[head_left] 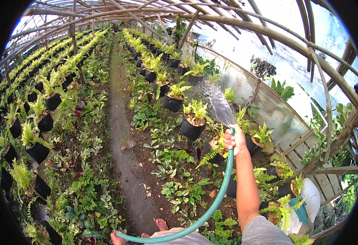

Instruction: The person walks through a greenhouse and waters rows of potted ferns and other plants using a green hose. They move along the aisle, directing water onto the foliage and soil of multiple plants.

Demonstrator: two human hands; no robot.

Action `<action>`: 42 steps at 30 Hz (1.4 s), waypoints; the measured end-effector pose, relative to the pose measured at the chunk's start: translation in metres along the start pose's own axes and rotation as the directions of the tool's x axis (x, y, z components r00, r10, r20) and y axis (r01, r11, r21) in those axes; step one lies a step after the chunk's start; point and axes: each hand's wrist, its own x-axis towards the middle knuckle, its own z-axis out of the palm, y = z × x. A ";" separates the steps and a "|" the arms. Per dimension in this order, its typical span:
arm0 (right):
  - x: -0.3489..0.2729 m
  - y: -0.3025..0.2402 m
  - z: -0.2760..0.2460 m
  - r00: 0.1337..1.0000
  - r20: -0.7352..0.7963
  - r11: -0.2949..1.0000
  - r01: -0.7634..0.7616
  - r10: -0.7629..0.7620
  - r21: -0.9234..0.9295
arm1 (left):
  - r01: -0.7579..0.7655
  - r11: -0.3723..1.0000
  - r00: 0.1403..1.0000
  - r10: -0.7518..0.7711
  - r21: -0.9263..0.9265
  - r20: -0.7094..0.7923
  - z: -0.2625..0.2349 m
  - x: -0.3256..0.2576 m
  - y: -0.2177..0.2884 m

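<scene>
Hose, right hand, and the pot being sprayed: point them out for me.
hose (221,192), head view, on the green tube below the fist
right hand (234,140), head view, on the knuckles gripping the hose end
pot (191,130), head view, on its black side

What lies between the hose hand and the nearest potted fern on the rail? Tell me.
In the head view, only the fan of water spray crosses the gap between the right hand, gripping the green hose, and the fern pot.

Greenhouse interior: arched bamboo roof frame (211,18) under translucent sheeting (285,53), admitting bright daylight. A bare earth path (119,122) runs between rows of potted ferns (175,96) in black pots; low leafy groundcover (85,196) borders both sides.
</scene>
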 end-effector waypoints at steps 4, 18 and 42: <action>0.001 0.000 0.001 1.000 0.011 1.000 -0.003 0.003 0.025 | 0.015 0.996 1.000 -0.016 0.090 0.007 0.001 -0.002 0.010; 0.002 -0.001 0.002 1.000 0.008 1.000 -0.007 0.007 0.007 | 0.083 0.994 0.997 -0.083 0.068 -0.006 0.003 -0.009 0.026; 0.000 0.001 -0.001 1.000 -0.005 1.000 -0.007 0.007 -0.005 | 0.056 0.996 0.996 -0.060 -0.068 -0.067 0.004 -0.007 0.013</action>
